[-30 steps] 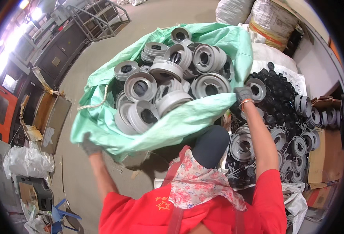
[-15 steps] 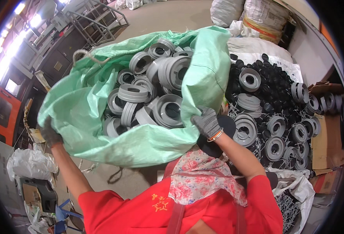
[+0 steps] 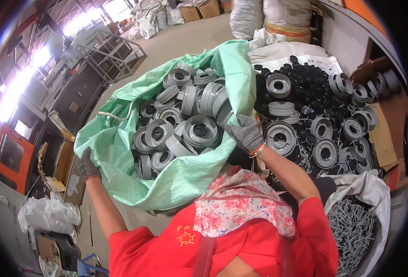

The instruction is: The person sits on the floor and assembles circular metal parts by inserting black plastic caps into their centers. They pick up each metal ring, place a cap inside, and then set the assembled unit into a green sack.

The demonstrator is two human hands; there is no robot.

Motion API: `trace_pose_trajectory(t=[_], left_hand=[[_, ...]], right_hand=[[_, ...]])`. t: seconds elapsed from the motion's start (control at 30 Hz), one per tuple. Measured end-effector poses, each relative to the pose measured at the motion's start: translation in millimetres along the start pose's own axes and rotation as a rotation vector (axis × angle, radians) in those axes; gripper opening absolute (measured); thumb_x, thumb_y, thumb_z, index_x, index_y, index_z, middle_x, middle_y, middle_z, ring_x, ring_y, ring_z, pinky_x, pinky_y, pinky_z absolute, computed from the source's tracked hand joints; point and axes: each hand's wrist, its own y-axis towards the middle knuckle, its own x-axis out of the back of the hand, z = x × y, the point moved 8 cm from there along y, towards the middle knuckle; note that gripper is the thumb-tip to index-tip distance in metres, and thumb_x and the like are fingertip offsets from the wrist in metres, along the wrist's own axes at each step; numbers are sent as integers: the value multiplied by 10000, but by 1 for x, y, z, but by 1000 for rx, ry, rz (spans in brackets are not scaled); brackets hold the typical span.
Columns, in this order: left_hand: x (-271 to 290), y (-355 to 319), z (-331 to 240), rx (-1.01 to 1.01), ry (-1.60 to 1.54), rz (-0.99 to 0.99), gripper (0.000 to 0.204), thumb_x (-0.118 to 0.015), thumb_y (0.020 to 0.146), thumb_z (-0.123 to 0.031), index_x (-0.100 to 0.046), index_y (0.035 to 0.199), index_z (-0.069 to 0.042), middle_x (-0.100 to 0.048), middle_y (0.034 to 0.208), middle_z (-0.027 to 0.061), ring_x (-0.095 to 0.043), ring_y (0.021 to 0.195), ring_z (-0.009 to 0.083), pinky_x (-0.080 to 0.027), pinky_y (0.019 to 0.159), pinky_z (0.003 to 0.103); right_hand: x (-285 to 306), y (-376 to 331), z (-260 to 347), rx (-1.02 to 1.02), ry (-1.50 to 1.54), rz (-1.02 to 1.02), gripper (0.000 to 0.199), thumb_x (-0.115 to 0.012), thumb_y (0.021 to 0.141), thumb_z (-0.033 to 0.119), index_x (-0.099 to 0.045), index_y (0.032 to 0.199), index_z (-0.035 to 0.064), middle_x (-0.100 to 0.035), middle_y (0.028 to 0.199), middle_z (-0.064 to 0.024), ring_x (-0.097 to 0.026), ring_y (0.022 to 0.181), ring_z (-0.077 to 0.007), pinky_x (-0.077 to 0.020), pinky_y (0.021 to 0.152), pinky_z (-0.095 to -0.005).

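Along the near side of the green sack (image 3: pixel 181 182), the rim sagged low in front of the grey plastic rings (image 3: pixel 188 100) heaped inside. The left hand (image 3: pixel 89 166) seemed bunched around the sack's left edge; the right hand (image 3: pixel 244 134) was closed on a fold at its near right corner. Rings could have rolled out over that near lip if either grip slipped or one side rose faster than the other. Just right of the sack, black caps (image 3: pixel 301 87) and loose grey rings (image 3: pixel 281 109) crowded close, so a sideways swing would likely have scattered them; a white sack (image 3: pixel 378 198) of grey pins (image 3: pixel 352 231) stood farther off, near right. More room lay beyond the sack's far left side, where floor (image 3: pixel 176 39) stretched away.
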Motion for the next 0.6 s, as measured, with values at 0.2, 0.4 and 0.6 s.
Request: trace_pose_trajectory(t=[0.2, 0.4, 0.6], left_hand=[[16, -14, 8, 59, 83, -117, 361, -675, 733, -249, -627, 1031, -51, -612, 912, 72, -592, 715, 196, -493, 547, 333], [-30, -10, 38, 93, -171, 105, 431, -659, 755, -225, -563, 1116, -11, -617, 959, 99, -616, 767, 233, -530, 574, 360], [-65, 2, 87, 167, -211, 89, 435, -649, 766, -180, -544, 1140, 16, -612, 991, 124, -608, 828, 265, -518, 722, 386]], right_hand=[[12, 21, 21, -41, -125, 20, 492, -580, 799, 405, -602, 1043, -21, -588, 1069, -247, -546, 1018, -369, -420, 901, -393], [-15, 96, -108, -398, -85, -133, 444, -636, 691, 306, -628, 991, -21, -633, 933, -238, -611, 864, -369, -483, 777, -372], [-22, 120, -189, -530, -119, -288, 245, -581, 635, 186, -645, 827, 48, -627, 786, -204, -597, 753, -377, -480, 690, -395]])
